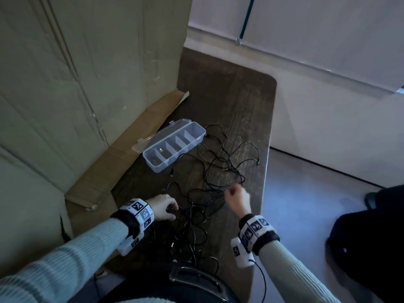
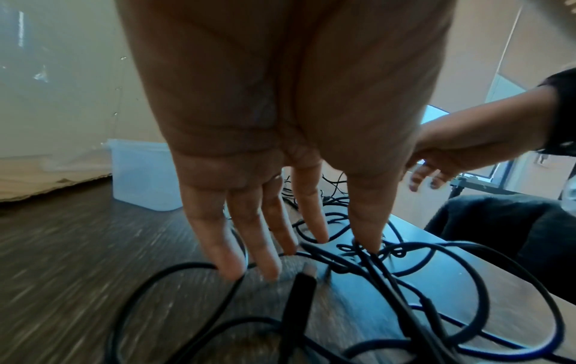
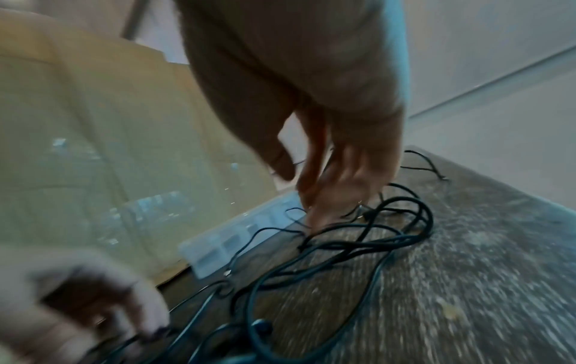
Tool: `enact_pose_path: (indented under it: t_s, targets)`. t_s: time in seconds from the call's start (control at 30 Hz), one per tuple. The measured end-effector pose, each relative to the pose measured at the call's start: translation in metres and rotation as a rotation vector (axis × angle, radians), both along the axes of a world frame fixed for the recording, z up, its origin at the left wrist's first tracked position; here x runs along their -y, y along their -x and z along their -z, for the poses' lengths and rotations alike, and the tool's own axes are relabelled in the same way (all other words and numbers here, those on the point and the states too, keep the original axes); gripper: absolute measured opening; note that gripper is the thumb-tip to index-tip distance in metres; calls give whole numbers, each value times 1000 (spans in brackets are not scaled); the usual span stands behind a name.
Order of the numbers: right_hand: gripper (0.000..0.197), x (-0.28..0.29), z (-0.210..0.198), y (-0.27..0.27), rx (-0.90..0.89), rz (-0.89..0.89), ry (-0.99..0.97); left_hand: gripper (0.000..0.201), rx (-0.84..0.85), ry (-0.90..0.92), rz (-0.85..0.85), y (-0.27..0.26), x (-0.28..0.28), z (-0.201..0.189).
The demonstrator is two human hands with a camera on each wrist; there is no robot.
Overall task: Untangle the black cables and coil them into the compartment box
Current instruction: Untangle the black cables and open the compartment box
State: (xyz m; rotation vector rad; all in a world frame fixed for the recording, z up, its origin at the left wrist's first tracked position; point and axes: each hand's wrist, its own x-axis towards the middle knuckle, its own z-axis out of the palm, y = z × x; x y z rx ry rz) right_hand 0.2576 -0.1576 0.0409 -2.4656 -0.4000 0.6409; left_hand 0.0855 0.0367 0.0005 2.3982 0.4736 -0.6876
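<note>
Thin black cables (image 1: 218, 171) lie tangled over the dark wooden table (image 1: 229, 95), from its middle to the near edge. Beyond them at the left stands a clear compartment box (image 1: 181, 153) with its lid open. My left hand (image 1: 168, 207) is over the near part of the tangle. In the left wrist view its fingers (image 2: 271, 258) point straight down, their tips touching the cables (image 2: 187, 265). My right hand (image 1: 234, 191) hovers to the right. In the blurred right wrist view its fingers (image 3: 314, 211) hang loosely down to the cables (image 3: 367, 242), with the box (image 3: 218, 248) behind.
A tall cardboard sheet (image 1: 76, 84) stands along the left, and its folded flap (image 1: 122, 160) lies on the table behind the box. The table's right edge (image 1: 266, 160) drops to the floor. A dark chair or bag (image 1: 367, 248) sits at the right.
</note>
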Motion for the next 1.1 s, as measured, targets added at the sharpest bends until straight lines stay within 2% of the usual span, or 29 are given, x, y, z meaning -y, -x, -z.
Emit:
enact_pose_path:
  t_s: [0.07,0.13,0.2,0.23,0.3,0.37,0.43,0.53,0.63,0.73,0.83,0.93,1.0,1.07,1.1]
  targets:
    - [39,7,6,25,-296,-312,190,54,-16,16,-21,4,4,-2]
    - [47,9,2,50,-564,-567,279,88,-54,90,-34,7,10,-3]
    - [40,7,9,65,-735,-621,257,127,-106,144,27,11,20,-5]
    - [38,5,11,70,-787,-586,237,136,-129,119,77,13,26,-5]
    - [35,-1,10,73,-739,-576,226,142,-189,-14,165,15,35,4]
    - [28,-6,8,67,-662,-599,203,135,-206,-176,226,14,41,15]
    - [21,-8,-3,63,-644,-597,135,110,-151,-215,212,12,43,17]
    - [33,-7,-9,53,-589,-589,37,52,-26,-176,161,10,44,3]
    - [34,-1,-10,45,-549,-552,-41,28,25,-140,15,11,33,-8]
    - [32,7,-12,43,-615,-461,-128,10,99,-2,-119,12,12,-26]
    - [31,7,-17,44,-649,-431,-131,21,259,49,-263,12,-9,-57]
    - [52,-1,-19,46,-620,-502,-117,30,367,121,-403,12,-37,-90]
    - [47,-8,-21,51,-626,-565,-138,34,415,147,-459,15,-53,-110]
    - [41,-19,-26,58,-561,-609,-183,35,458,143,-476,20,-62,-126]
    - [44,-26,-29,61,-525,-603,-231,35,473,139,-480,22,-63,-131]
